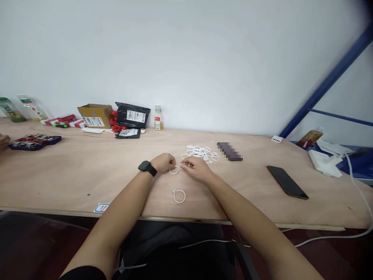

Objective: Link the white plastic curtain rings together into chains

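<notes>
My left hand (164,162), with a black watch on its wrist, pinches a white plastic ring (174,172) just above the table. My right hand (196,168) is close by on the right, its thumb and forefinger slightly apart, and I see nothing between them. Nearer the front edge lies a single white ring (184,196) with a small clasp-like piece at its upper left. Just beyond my right hand is a loose pile of several similar white rings (201,151).
A phone (287,182) and a blurred dark oblong thing (229,151) lie to the right. Along the wall stand a cardboard box (94,116), a black parcel bag (132,115) and a small bottle (157,118). Another person's hand (4,142) shows at far left beside dark trays (35,142).
</notes>
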Motion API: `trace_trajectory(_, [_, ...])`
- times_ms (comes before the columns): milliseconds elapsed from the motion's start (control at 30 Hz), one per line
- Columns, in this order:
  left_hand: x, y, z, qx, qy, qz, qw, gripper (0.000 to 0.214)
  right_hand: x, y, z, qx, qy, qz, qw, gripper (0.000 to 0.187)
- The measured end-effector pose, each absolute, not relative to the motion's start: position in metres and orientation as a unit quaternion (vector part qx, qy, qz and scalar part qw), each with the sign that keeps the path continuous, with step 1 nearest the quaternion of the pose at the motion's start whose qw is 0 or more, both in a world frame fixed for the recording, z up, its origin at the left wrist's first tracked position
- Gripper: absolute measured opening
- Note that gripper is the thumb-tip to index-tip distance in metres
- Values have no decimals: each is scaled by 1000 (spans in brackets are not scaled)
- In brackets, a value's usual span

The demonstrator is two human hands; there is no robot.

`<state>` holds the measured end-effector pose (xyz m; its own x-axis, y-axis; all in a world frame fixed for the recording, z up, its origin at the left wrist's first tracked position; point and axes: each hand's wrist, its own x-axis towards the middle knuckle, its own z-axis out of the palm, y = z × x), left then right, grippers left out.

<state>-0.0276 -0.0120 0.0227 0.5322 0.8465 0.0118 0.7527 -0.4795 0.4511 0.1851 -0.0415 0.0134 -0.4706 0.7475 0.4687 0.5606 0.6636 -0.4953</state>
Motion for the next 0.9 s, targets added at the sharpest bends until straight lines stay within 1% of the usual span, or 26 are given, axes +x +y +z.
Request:
trace_trajectory(67, [-14,-15,19,865,434,206,144,9,186,-39,13,-401,-834,135,354,18])
trace_trajectory(167, [2,-21,16,856,390,312,130,10,192,-31,12,-435,-792,172,393,22])
trace_trajectory(233, [9,-26,17,852,365,352,131,9,196,-27,11,-434,-762,251,410,26])
trace_trajectory(333, [14,-31,17,844,344,390,133,6,198,-23,8,-395,-732,396,390,34])
trace_trajectory(400, [14,-32,17,832,349,408,140,7,197,-21,6,-380,-713,450,381,37])
trace_trajectory(533, [12,-30,15,798,410,420,136,22,195,-20,4,-388,-676,457,429,35])
trace_trajectory(667, [11,-29,16,792,449,389,138,23,195,-20,5,-392,-667,431,463,30])
trace_trajectory(900, [12,-34,21,806,418,397,132,25,195,-21,5,-398,-655,420,486,33])
